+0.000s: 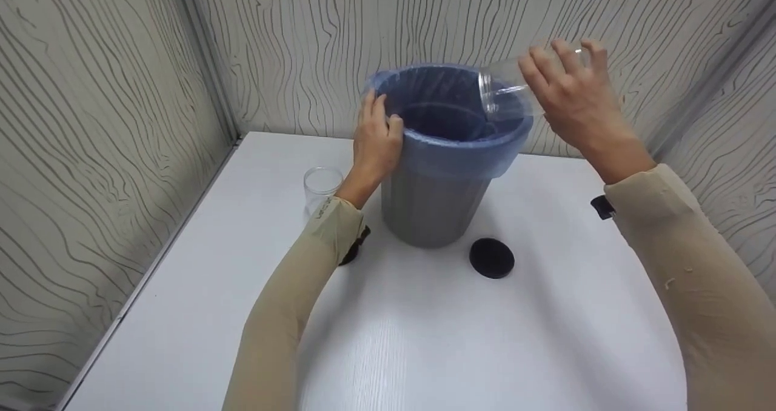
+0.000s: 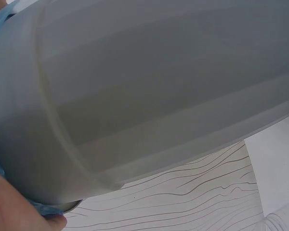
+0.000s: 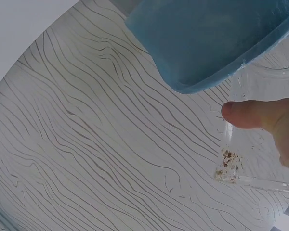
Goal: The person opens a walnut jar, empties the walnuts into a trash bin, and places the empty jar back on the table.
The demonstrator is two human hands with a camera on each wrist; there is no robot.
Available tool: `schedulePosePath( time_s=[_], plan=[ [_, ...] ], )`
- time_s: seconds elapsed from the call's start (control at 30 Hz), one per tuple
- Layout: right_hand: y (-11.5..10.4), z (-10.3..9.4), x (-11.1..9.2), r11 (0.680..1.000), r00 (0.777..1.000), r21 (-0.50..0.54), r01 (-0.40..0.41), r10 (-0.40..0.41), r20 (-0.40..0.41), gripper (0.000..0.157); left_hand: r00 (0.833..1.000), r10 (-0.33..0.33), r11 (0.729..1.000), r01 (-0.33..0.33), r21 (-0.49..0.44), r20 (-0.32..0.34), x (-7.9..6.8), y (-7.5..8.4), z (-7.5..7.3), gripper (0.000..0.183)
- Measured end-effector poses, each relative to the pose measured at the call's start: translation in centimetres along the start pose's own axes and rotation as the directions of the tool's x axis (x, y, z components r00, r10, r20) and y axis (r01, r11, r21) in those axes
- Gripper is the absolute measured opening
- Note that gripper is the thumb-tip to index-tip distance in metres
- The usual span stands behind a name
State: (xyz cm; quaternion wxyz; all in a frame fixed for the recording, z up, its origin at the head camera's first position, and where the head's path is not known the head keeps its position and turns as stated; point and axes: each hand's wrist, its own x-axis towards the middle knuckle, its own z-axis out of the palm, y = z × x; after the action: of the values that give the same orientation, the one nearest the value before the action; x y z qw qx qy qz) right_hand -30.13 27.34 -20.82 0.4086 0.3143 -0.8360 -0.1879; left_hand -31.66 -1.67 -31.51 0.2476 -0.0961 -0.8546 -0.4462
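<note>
A grey trash can (image 1: 430, 211) lined with a blue bag (image 1: 458, 158) stands on the white table. My left hand (image 1: 377, 141) grips its rim on the left side, fingers over the folded bag. In my right hand (image 1: 573, 93) is a clear jar (image 1: 506, 90), tipped sideways with its uncapped mouth over the can's opening. The right wrist view shows brown crumbs (image 3: 229, 162) gathered in the bottom corner of that jar, with my thumb (image 3: 250, 113) along its side. The inside of the can looks dark, and its bottom is hidden.
A second clear jar (image 1: 321, 183) stands left of the can, partly behind my left wrist. A round black lid (image 1: 491, 257) lies in front of the can to the right. Another black piece (image 1: 349, 255) shows beside my left sleeve. Patterned walls (image 1: 291, 53) close in the table's back and sides.
</note>
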Motion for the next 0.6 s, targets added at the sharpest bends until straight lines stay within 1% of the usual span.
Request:
schedulePosePath(
  time_s=[0.03,0.1,0.13,0.17,0.27,0.37,0.43,0.57,0.6],
  plan=[
    [0.01,0.01,0.01,1.0,1.0,0.002,-0.009,0.009,-0.004,0.079,1.0,0.001,1.0,-0.001,0.001,-0.004,0.0,0.02,0.03,0.054],
    [0.07,-0.01,0.07,0.998,0.998,0.011,-0.054,0.054,-0.017,0.082,1.0,0.004,1.0,-0.004,-0.002,-0.009,-0.01,0.04,0.07,0.054],
    [0.08,-0.01,0.12,0.997,0.997,0.013,-0.077,0.077,-0.024,0.087,1.0,0.007,1.0,-0.007,-0.002,-0.01,-0.01,0.02,0.09,0.054],
    [0.07,0.01,0.18,0.996,0.995,0.013,-0.089,0.09,-0.034,0.084,1.0,0.01,1.0,-0.011,-0.003,-0.012,-0.02,0.0,0.11,0.054],
    [-0.1,0.21,0.28,0.998,0.997,-0.01,-0.065,0.064,-0.046,0.071,1.0,0.011,1.0,-0.011,-0.002,-0.012,-0.02,-0.04,0.14,0.053],
    [-0.42,0.48,0.22,1.0,0.999,-0.023,-0.015,0.013,-0.051,0.065,1.0,0.006,1.0,-0.006,0.0,-0.01,-0.01,-0.09,0.15,0.053],
    [-0.57,0.53,0.12,1.0,0.999,-0.027,-0.011,0.01,-0.043,0.07,1.0,0.005,1.0,-0.005,-0.001,-0.002,-0.04,-0.1,0.15,0.052],
    [-0.63,0.28,0.04,0.998,0.999,-0.034,-0.044,0.044,-0.005,0.089,1.0,0.011,1.0,-0.011,-0.012,0.0,-0.13,-0.11,0.1,0.051],
    [-0.66,0.24,0.01,0.998,0.999,-0.031,-0.052,0.052,-0.009,0.091,1.0,0.012,1.0,-0.012,-0.015,-0.002,-0.17,-0.09,0.06,0.051]
  ],
)
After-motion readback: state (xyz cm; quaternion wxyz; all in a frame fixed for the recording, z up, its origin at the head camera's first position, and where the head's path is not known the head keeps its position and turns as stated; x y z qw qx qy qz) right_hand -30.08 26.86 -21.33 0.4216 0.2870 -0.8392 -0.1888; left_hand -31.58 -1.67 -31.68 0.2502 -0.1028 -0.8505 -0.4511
